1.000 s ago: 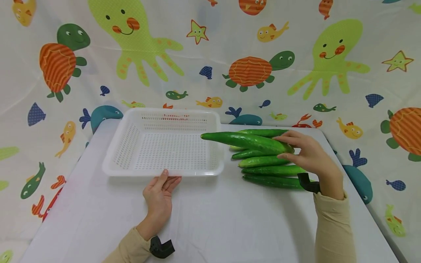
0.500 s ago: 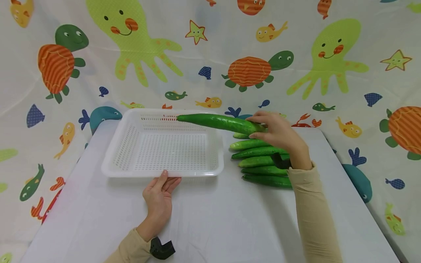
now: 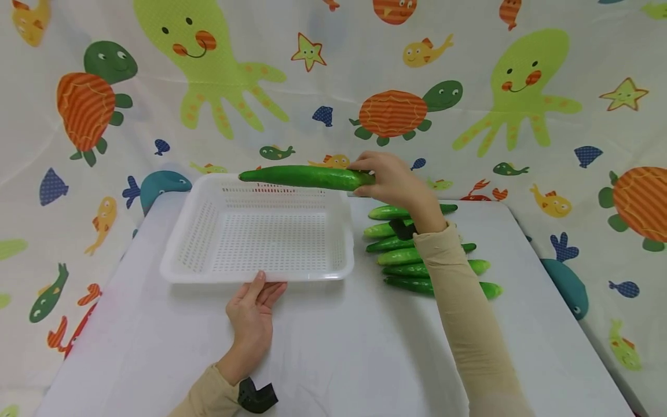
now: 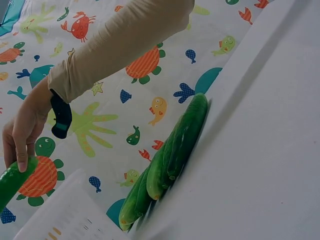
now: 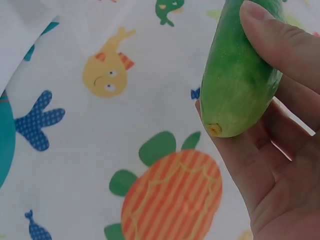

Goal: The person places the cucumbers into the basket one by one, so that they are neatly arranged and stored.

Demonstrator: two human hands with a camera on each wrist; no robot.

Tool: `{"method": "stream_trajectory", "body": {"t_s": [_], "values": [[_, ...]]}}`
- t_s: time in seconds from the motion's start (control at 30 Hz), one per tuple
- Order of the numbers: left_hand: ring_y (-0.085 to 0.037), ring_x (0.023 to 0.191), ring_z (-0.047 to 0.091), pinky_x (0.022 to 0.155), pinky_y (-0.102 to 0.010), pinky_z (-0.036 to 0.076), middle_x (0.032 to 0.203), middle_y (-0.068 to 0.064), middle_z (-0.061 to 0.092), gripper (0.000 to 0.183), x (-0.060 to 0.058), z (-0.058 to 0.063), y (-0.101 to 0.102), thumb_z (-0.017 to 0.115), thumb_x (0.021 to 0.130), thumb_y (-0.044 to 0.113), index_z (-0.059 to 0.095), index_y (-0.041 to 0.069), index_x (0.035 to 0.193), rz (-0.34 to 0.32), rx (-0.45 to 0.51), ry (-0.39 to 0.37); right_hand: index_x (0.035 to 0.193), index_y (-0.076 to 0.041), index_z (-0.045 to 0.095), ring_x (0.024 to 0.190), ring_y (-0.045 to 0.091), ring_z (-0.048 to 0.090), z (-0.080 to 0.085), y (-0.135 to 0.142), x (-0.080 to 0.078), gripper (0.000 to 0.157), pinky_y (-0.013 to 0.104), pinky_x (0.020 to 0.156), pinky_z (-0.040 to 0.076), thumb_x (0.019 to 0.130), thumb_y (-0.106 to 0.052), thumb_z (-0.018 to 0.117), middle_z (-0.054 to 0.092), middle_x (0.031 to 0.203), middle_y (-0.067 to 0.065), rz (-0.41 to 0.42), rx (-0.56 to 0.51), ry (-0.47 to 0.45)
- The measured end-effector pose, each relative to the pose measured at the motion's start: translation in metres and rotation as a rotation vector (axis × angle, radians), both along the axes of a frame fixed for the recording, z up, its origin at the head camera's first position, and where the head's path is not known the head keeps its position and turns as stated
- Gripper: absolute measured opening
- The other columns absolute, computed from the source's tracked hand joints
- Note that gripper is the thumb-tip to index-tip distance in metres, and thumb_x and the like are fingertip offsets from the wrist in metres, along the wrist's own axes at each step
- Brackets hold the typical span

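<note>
A long green cucumber [image 3: 302,177] is held level in the air by my right hand [image 3: 393,179], over the far rim of a white perforated plastic basket [image 3: 312,274]. The grip is at the cucumber's right end. Up close in the right wrist view, thumb and fingers hold the cucumber [image 5: 240,80] near its blunt tip. My left hand [image 3: 250,324] holds the basket's near rim, thumb on top and fingers underneath. Nothing lies inside the basket. To its right several more cucumbers [image 3: 401,256] lie side by side, partly hidden behind my right forearm.
A white cloth covers the table [image 3: 323,359]. Behind it hangs a curtain [image 3: 333,75] printed with sea animals. A black band [image 3: 257,395] is on my left wrist, and another [image 3: 402,229] on the right.
My right hand has carried the cucumber left and upward, from above the row of cucumbers to over the basket's far rim. The left hand and the basket have stayed in place.
</note>
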State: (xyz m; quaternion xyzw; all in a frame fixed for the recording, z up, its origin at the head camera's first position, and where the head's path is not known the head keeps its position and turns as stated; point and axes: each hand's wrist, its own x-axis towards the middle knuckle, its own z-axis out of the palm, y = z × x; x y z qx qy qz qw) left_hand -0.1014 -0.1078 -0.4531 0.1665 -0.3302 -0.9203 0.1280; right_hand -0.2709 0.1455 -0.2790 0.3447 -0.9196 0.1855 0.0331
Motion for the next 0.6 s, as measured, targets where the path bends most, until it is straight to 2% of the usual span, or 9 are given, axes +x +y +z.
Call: {"method": "stream_trajectory", "body": {"t_s": [0.23, 0.43, 0.6], "values": [[-0.026, 0.068, 0.073, 0.074, -0.040, 0.064, 0.075, -0.017, 0.071, 0.015, 0.000, 0.000, 0.000, 0.067, 0.095, 0.004, 0.066, -0.008, 0.087, 0.006, 0.012, -0.009, 0.131, -0.007, 0.065, 0.090, 0.023, 0.056, -0.005, -0.031, -0.020, 0.049, 0.037, 0.075, 0.052, 0.086, -0.019, 0.081, 0.064, 0.114, 0.009, -0.007, 0.079, -0.045], [-0.026, 0.068, 0.073, 0.074, -0.040, 0.064, 0.075, -0.018, 0.071, 0.014, -0.001, 0.001, 0.001, 0.068, 0.095, 0.005, 0.066, -0.008, 0.088, 0.007, 0.030, -0.011, 0.131, -0.007, 0.065, 0.100, 0.023, 0.060, -0.018, -0.057, -0.037, 0.049, 0.036, 0.083, 0.055, 0.086, -0.019, 0.080, 0.064, 0.121, 0.009, 0.005, 0.088, -0.125], [-0.027, 0.068, 0.072, 0.074, -0.040, 0.064, 0.075, -0.019, 0.071, 0.015, 0.000, 0.002, 0.001, 0.068, 0.094, 0.003, 0.066, -0.009, 0.086, 0.010, 0.049, -0.020, 0.126, -0.010, 0.068, 0.099, 0.021, 0.061, -0.028, -0.078, -0.049, 0.044, 0.034, 0.083, 0.055, 0.085, -0.021, 0.081, 0.066, 0.117, 0.006, 0.017, 0.145, -0.133]]}}
